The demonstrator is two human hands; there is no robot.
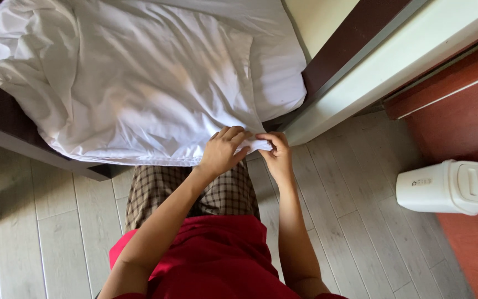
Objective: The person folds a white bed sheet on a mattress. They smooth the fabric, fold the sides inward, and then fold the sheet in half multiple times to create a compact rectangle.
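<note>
A crumpled white sheet point(139, 77) lies over the bed, its corner hanging toward me. My left hand point(222, 150) and my right hand point(276, 155) meet at that corner, and both pinch the bunched white fabric between their fingers. The two hands touch each other at the fingertips. Below them I see my checked trousers and red top.
A dark bed frame point(6, 119) runs under the sheet on the left. A dark wooden headboard and a pale wall panel point(394, 52) slant across the upper right. A white lidded bin point(443, 187) lies on reddish-brown flooring at right. Grey plank flooring point(45, 221) surrounds me.
</note>
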